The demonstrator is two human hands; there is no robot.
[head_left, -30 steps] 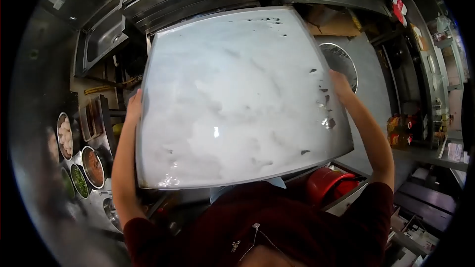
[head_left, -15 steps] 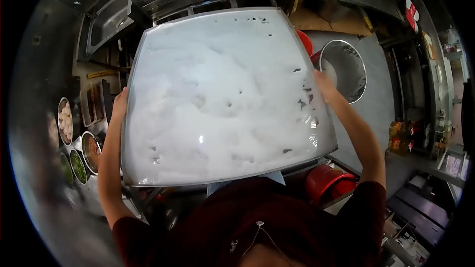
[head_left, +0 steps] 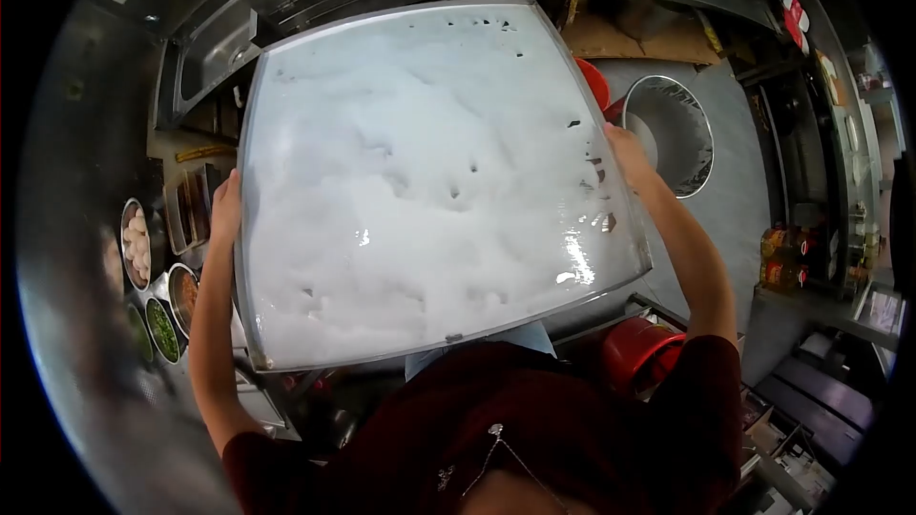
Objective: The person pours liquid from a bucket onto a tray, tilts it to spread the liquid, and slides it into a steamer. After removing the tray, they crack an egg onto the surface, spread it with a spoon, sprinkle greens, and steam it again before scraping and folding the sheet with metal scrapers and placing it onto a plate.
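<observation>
A large square tray [head_left: 254,124] with a thin metallic rim spreads across the middle of the view, in front of my body. A white, uneven layer [head_left: 410,162] with small dark gaps and shiny spots covers it. My left hand [head_left: 226,205] grips the left edge, fingers partly hidden by the rim. At the right edge my right hand [head_left: 627,154] holds the tray, its fingertips hidden behind it. Beyond that hand a round metal pot [head_left: 689,133] stands on the floor.
A metal sink [head_left: 215,52] is at the upper left. Bowls of white round food [head_left: 136,246] and chopped greens [head_left: 162,329] stand at the left. A red bucket [head_left: 634,348] is at the lower right, oil bottles [head_left: 782,257] farther right.
The tray has tilted slightly, its lower left corner now lower and its top edge higher in view. The shiny reflections on the white layer have shifted. Both hands keep their hold.
</observation>
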